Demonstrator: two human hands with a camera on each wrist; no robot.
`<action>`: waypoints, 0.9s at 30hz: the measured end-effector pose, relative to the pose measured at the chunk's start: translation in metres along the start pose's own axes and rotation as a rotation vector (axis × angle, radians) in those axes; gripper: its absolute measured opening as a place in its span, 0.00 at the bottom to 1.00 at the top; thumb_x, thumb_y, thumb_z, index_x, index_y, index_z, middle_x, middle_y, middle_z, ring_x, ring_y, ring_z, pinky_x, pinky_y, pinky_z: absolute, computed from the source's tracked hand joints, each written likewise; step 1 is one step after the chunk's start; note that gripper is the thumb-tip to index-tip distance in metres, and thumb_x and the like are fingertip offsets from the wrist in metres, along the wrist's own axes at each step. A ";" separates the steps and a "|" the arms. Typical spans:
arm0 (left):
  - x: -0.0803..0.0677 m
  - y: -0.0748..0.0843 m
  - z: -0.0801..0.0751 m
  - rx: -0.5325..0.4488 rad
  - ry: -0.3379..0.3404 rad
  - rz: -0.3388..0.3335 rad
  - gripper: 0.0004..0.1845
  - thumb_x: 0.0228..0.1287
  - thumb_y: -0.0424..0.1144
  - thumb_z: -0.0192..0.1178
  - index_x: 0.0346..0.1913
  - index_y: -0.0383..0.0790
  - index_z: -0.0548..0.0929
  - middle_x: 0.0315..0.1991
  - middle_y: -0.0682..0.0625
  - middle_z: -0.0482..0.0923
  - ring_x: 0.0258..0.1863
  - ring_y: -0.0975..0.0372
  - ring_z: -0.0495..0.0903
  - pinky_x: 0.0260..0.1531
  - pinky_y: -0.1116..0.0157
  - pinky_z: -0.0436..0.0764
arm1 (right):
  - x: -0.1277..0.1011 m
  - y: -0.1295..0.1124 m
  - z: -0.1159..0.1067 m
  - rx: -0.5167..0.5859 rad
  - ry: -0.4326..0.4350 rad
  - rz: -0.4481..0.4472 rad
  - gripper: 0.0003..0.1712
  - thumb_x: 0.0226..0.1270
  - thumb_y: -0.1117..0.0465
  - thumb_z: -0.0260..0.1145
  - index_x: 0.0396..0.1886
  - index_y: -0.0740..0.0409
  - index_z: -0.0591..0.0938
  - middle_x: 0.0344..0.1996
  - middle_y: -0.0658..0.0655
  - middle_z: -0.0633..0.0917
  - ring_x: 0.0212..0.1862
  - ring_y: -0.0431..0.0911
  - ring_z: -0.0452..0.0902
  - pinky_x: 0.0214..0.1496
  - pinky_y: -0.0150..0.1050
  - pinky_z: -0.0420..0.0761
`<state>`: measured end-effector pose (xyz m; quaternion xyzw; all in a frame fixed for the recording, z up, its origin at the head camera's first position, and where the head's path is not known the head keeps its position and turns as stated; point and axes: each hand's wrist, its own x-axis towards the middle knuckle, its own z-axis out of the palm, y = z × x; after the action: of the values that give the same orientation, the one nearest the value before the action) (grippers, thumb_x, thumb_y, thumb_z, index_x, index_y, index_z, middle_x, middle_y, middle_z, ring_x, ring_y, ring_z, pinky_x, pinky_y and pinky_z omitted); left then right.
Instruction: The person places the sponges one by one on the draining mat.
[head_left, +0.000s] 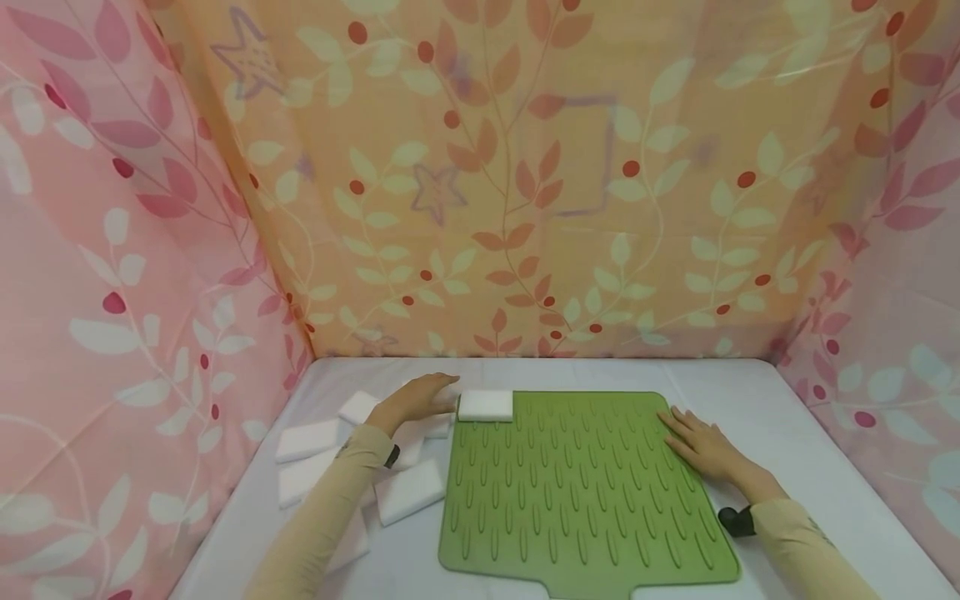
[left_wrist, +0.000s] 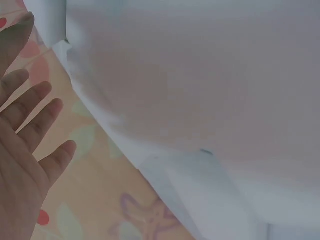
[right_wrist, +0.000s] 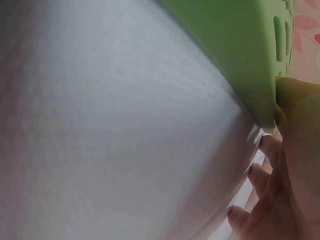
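A green ridged mat (head_left: 570,492) with a tab at its near edge lies on the white table. One white rectangular block (head_left: 486,406), sponge-like in look, sits on its far left corner. My left hand (head_left: 415,402) hovers just left of that block, over several similar pieces; in the left wrist view its fingers (left_wrist: 35,110) are spread and the palm is bare. At the mat's right edge my right hand (head_left: 705,448) rests, fingertips on the rim. From the right wrist view, the thumb lies along the green side and the other fingers (right_wrist: 260,177) lie beside it.
Loose white blocks (head_left: 307,440) are scattered left of the mat, some overlapping, one block (head_left: 411,492) close to its left edge. Patterned curtains (head_left: 525,208) enclose the white tabletop (head_left: 825,533) at the back and both sides.
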<state>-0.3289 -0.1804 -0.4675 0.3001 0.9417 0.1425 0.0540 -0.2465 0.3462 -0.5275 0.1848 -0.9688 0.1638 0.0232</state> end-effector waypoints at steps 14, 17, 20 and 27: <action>-0.032 -0.016 -0.011 -0.050 -0.011 -0.057 0.35 0.62 0.51 0.59 0.69 0.44 0.62 0.67 0.45 0.62 0.67 0.49 0.59 0.64 0.51 0.60 | 0.000 -0.002 -0.002 0.001 0.006 -0.004 0.30 0.71 0.52 0.52 0.67 0.63 0.65 0.65 0.73 0.62 0.65 0.72 0.53 0.56 0.74 0.51; -0.038 -0.018 -0.015 -0.039 0.006 -0.046 0.34 0.62 0.51 0.59 0.68 0.43 0.63 0.66 0.45 0.63 0.66 0.49 0.61 0.63 0.51 0.62 | 0.000 -0.001 -0.002 -0.001 0.006 -0.003 0.30 0.71 0.51 0.52 0.67 0.63 0.65 0.65 0.73 0.62 0.65 0.72 0.53 0.56 0.74 0.51; -0.044 -0.017 -0.018 -0.021 0.032 0.001 0.33 0.61 0.49 0.60 0.67 0.40 0.65 0.64 0.43 0.66 0.64 0.48 0.64 0.62 0.50 0.63 | 0.000 0.000 -0.001 -0.003 0.006 0.001 0.30 0.71 0.51 0.52 0.67 0.62 0.65 0.65 0.72 0.62 0.65 0.71 0.53 0.56 0.74 0.51; -0.059 -0.012 -0.023 0.040 0.072 0.085 0.32 0.61 0.48 0.60 0.64 0.35 0.68 0.61 0.41 0.70 0.61 0.47 0.67 0.61 0.50 0.65 | 0.000 0.001 0.000 -0.002 0.002 0.002 0.30 0.71 0.50 0.51 0.67 0.62 0.64 0.65 0.72 0.62 0.65 0.71 0.53 0.56 0.74 0.51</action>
<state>-0.2920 -0.2292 -0.4479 0.3356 0.9320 0.1365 0.0079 -0.2472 0.3471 -0.5281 0.1837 -0.9691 0.1631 0.0239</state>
